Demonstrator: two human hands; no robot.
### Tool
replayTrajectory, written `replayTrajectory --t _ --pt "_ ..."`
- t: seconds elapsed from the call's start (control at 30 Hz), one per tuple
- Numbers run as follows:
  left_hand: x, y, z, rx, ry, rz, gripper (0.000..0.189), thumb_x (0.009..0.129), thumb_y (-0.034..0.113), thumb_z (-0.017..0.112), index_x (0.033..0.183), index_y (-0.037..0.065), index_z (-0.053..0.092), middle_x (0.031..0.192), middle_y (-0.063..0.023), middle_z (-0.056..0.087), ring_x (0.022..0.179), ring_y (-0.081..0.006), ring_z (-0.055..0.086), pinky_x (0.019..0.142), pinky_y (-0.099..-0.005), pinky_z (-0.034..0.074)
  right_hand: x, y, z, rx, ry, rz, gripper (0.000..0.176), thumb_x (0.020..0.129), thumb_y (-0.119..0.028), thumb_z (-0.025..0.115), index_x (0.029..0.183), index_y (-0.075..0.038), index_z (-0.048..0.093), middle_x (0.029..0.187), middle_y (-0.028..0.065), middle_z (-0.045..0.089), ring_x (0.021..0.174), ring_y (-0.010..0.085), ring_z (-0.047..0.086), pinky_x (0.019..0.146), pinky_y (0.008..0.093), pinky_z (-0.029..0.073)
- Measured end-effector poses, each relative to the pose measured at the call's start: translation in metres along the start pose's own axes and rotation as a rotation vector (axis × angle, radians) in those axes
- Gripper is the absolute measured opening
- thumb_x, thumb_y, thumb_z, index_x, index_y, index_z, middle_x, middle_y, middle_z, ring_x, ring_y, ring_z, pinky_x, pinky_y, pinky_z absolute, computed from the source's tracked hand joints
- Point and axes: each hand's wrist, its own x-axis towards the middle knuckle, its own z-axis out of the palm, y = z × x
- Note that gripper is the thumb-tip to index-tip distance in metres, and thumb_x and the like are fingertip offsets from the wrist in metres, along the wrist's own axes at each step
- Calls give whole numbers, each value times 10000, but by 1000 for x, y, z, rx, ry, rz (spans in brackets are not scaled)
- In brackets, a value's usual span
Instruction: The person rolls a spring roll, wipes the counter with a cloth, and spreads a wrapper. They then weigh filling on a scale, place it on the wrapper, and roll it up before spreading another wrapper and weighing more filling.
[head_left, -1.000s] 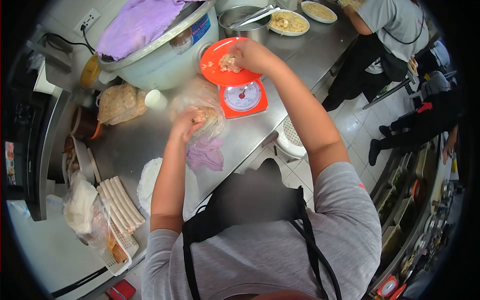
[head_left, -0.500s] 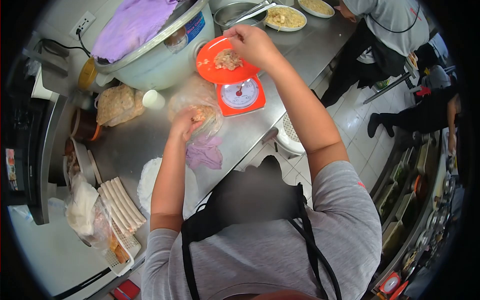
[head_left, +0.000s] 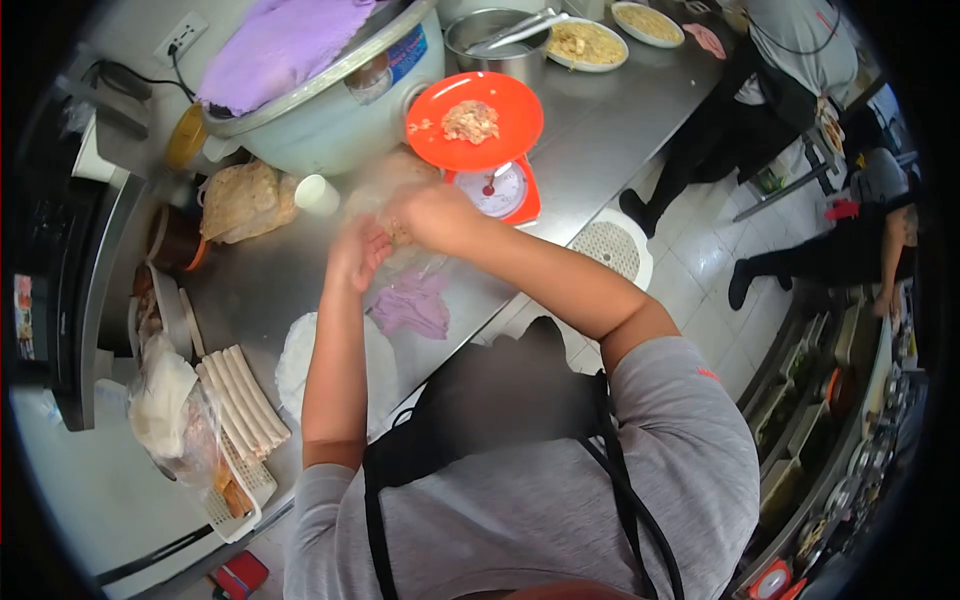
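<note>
A clear plastic bag with light-coloured food in it lies on the counter, partly hidden by both hands. My left hand is at the bag's near-left side, fingers curled on its edge. Over the bag's right side is my right hand, smeared by motion, its fingers hidden. Just beyond stands a red kitchen scale with a white dial. On it rests an orange-red plate, holding a small mound of chopped, pale pinkish food. A crumpled purple cloth lies nearer me.
A large lidded tub with a purple cloth on top stands behind the bag. Left are a white cup, a bag of brownish food and several pale rolls. A metal pot stands beyond. Co-workers are at the right.
My right hand has left the plate and come down to the plastic bag. My left hand has shifted slightly left and nearer me. The food mound stays on the plate.
</note>
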Motion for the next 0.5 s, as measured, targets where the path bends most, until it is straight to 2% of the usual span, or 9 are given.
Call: replayTrajectory --t 0.07,0.1,0.2,0.27,0.33,0.37,0.4,0.47,0.5 --pt "-18 4 -3 -4 -32 74 411 864 314 511 1149 24 452 1095 -129 495 987 -221 495 836 -354 418 5 9 -31 -61 254 -39 279 710 -98 553 983 -114 606 925 104 604 828 282 581 716 391 472" --pt "-30 2 -6 -8 -40 106 419 859 308 522 1152 17 449 1100 -133 494 1003 -222 493 842 -353 419 11 17 -47 -118 274 52 296 722 -122 562 1015 -100 591 941 119 603 853 291 579 731 397 469" --pt "-47 -2 -20 -94 27 170 303 892 249 470 1097 27 500 1012 -100 540 896 -198 543 786 -331 456 24 51 -64 -233 372 333 389 753 -221 594 1101 -57 537 971 171 602 930 317 567 784 412 458" --pt "-68 -1 -28 -110 69 204 310 888 257 484 1102 33 505 1020 -87 547 915 -197 545 793 -329 452 30 61 -79 -110 -92 577 442 753 -279 607 1118 -46 518 968 195 603 927 335 569 791 408 460" --pt "-84 -4 -49 -138 97 258 319 885 263 495 1110 37 505 1029 -79 552 931 -196 547 800 -327 450 30 84 -59 -262 -73 460 417 753 -267 602 1099 -45 530 939 195 612 889 341 583 774 411 465" --pt "-91 -8 -66 -154 103 288 325 884 265 498 1115 37 503 1035 -77 552 937 -196 548 802 -326 449 28 86 -55 -245 20 405 383 749 -241 597 1069 -39 542 928 205 609 861 362 583 755 430 463" --pt "-100 -13 -85 -168 113 315 331 882 268 502 1121 38 501 1040 -74 553 943 -196 550 804 -326 449 31 79 -58 -185 49 425 343 753 -213 603 1038 -28 552 878 176 625 812 286 613 712 371 481" --pt "-128 -13 -116 -181 217 328 336 882 272 503 1126 40 496 1046 -71 549 937 -193 552 804 -327 449 39 88 -65 179 -71 424 332 758 -189 619 1041 -31 547 850 91 629 759 178 609 671 286 480" --pt "-141 -15 -130 -180 256 330 339 882 274 503 1129 41 494 1048 -70 547 934 -192 553 804 -327 449 40 84 -65 467 -32 453 307 776 -181 608 1042 -38 550 849 73 616 776 147 588 667 268 475"
